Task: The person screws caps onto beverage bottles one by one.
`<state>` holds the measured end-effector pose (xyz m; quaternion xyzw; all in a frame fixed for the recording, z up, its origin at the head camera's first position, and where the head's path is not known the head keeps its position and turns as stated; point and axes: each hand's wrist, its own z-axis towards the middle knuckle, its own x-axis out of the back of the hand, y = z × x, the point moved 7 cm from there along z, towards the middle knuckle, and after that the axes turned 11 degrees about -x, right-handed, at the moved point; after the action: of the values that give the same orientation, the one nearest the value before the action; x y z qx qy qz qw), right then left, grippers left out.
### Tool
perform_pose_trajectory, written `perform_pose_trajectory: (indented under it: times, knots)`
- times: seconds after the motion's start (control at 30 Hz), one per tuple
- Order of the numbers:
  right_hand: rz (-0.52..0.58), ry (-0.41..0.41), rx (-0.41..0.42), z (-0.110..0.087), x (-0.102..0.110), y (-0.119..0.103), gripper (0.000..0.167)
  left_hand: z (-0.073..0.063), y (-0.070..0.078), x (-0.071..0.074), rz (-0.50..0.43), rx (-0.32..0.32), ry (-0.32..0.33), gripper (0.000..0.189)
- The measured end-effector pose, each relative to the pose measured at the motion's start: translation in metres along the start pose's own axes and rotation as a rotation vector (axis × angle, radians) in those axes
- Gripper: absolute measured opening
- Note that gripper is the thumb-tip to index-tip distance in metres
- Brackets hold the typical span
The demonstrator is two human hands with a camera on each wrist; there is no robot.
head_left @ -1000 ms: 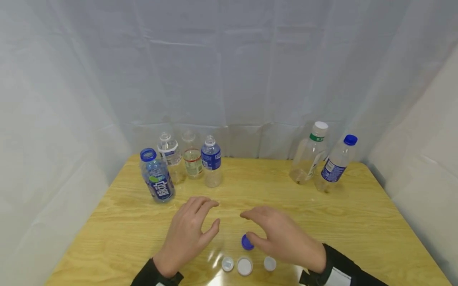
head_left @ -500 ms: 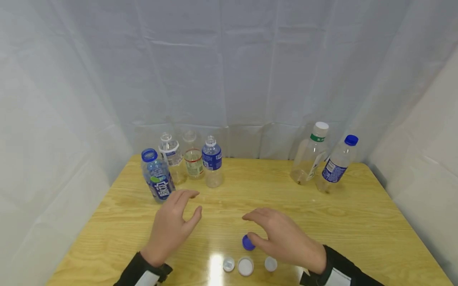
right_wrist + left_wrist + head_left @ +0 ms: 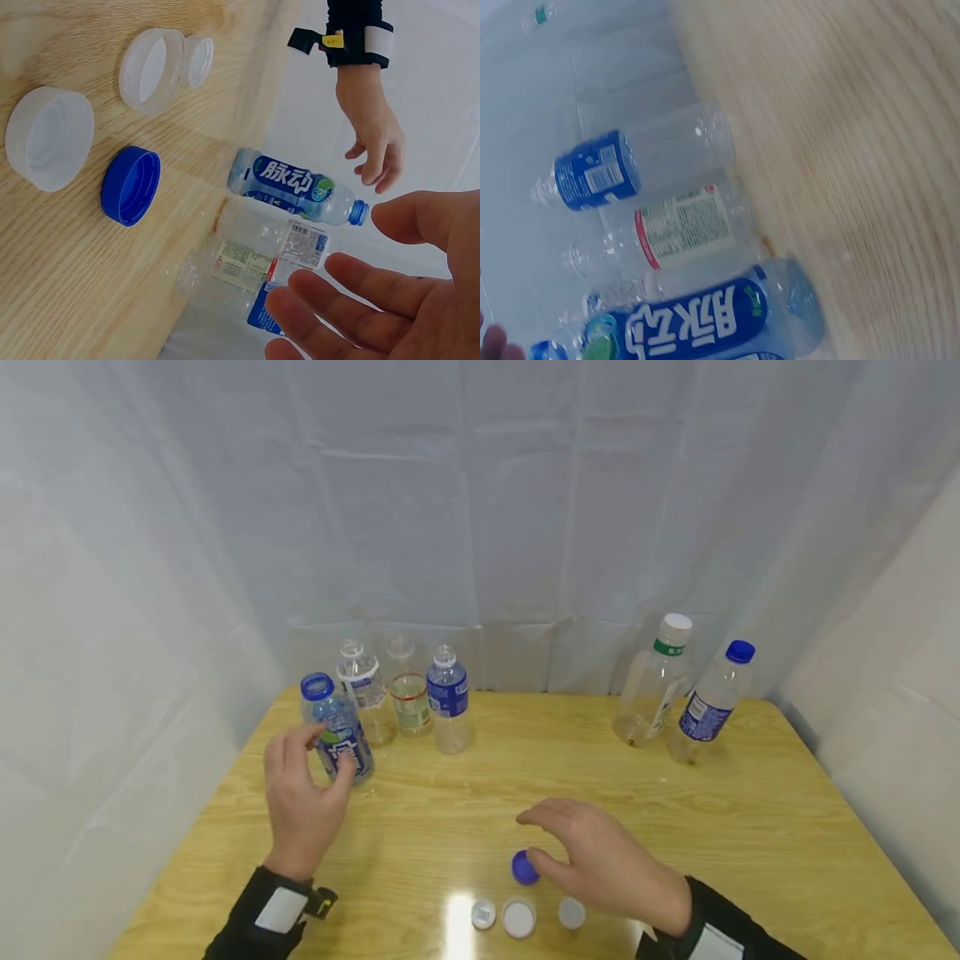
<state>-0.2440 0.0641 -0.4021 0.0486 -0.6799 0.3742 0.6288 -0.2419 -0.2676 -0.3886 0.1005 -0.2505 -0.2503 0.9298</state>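
Observation:
My left hand (image 3: 303, 797) hovers in front of the blue-tinted, uncapped bottle (image 3: 352, 758) at the table's left, thumb and fingers spread apart and overlapping its label in the head view. From the right wrist view, a gap shows between that left hand (image 3: 375, 135) and the same bottle (image 3: 281, 184). Only fingertips (image 3: 496, 346) show in the left wrist view's corner. My right hand (image 3: 603, 864) hangs over the table with relaxed, parted fingers and holds nothing. Its thumb slightly overlaps a blue cap (image 3: 523, 867), which lies with its hollow side up (image 3: 131, 186).
Behind the blue-tinted bottle stand several uncapped clear bottles, one with a blue label (image 3: 448, 697). At the back right are a white-capped bottle (image 3: 654, 685) and a blue-capped bottle (image 3: 708, 706). White caps (image 3: 519, 918) lie near the front. A pale curtain (image 3: 517, 527) surrounds the wooden table (image 3: 750, 843).
My left hand has moved left and forward from the middle of the table to the blue-tinted bottle. The right hand has stayed nearly still above the caps.

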Motion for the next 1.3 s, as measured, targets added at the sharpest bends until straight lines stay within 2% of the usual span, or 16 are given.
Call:
perform_pose_trajectory:
  times: [0.13,0.27,0.43,0.6,0.7,0.9,1.1,1.3]
  knots:
    - [0.000,-0.008,0.004,0.002,0.000,0.001,0.035,0.003,-0.021,0.004,0.000,0.105,0.041,0.060]
    - [0.000,-0.020,0.006,0.004,-0.001,0.002,0.034,0.003,-0.036,0.003,-0.013,0.216,0.026,0.079]
    - [0.002,-0.021,0.008,0.003,-0.002,0.002,0.034,0.000,-0.051,-0.006,-0.054,0.365,-0.059,0.100]
    - [-0.002,-0.031,-0.008,0.003,-0.003,0.003,0.033,-0.003,-0.061,-0.018,-0.137,0.519,-0.146,0.111]
    - [-0.002,-0.037,-0.010,0.003,-0.004,0.004,0.033,-0.005,-0.067,-0.026,-0.179,0.584,-0.179,0.116]
    - [0.010,-0.038,-0.020,0.001,-0.004,0.008,0.032,-0.009,-0.075,-0.041,-0.198,0.644,-0.264,0.123]
    - [0.025,-0.029,-0.010,-0.001,-0.005,0.009,0.031,-0.014,-0.082,-0.048,-0.184,0.697,-0.303,0.122]
    - [0.028,-0.020,-0.004,-0.003,-0.006,0.011,0.030,-0.016,-0.085,-0.053,-0.141,0.698,-0.356,0.108]
